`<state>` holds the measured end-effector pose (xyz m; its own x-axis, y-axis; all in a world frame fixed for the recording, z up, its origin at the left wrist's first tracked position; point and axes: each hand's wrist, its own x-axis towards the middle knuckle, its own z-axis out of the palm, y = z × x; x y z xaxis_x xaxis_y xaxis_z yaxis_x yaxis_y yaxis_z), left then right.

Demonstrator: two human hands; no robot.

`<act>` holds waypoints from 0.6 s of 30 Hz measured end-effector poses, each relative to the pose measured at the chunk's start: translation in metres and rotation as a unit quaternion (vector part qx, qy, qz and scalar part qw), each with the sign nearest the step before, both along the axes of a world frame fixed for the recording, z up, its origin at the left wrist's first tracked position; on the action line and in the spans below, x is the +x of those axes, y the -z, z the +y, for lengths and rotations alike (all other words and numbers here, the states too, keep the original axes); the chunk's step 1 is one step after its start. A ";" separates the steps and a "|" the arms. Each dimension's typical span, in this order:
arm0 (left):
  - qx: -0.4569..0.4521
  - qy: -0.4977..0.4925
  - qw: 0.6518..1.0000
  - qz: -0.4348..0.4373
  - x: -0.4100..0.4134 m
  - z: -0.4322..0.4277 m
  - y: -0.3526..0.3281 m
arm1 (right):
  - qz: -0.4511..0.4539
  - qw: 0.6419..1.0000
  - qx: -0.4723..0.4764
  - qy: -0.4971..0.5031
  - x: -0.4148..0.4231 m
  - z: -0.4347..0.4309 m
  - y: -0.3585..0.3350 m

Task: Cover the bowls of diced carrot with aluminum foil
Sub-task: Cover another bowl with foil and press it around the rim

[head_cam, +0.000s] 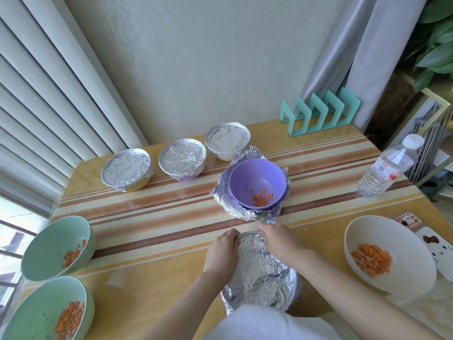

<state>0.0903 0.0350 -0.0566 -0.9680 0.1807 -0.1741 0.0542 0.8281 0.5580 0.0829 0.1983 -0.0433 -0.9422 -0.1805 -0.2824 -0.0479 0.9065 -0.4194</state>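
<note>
A bowl under crumpled aluminum foil (261, 273) stands at the near edge, right in front of me. My left hand (221, 251) and my right hand (279, 241) curl over its far rim, pressing the foil down round the edge. Beyond it a purple bowl (257, 182) with a little diced carrot sits uncovered on a loose foil sheet (245, 212). Three foil-covered bowls stand in a row at the back: one at the left (126, 169), one in the middle (182, 158), one at the right (227, 139).
Two green bowls with carrot, one (57, 246) above the other (46, 312), sit at the table's left edge. A white bowl of carrot (388, 253) is at the right. A water bottle (389, 168), a teal rack (321, 114) and a patterned item (431, 241) stand at the right side.
</note>
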 end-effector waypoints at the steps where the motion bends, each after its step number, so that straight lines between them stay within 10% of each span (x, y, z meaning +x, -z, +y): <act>1: -0.005 0.000 1.000 0.003 0.000 0.001 0.000 | -0.006 1.000 0.012 -0.003 0.000 0.000 0.000; 18: 0.001 -0.001 0.999 0.033 0.004 0.004 0.000 | -0.006 0.998 -0.008 -0.064 0.003 -0.012 -0.017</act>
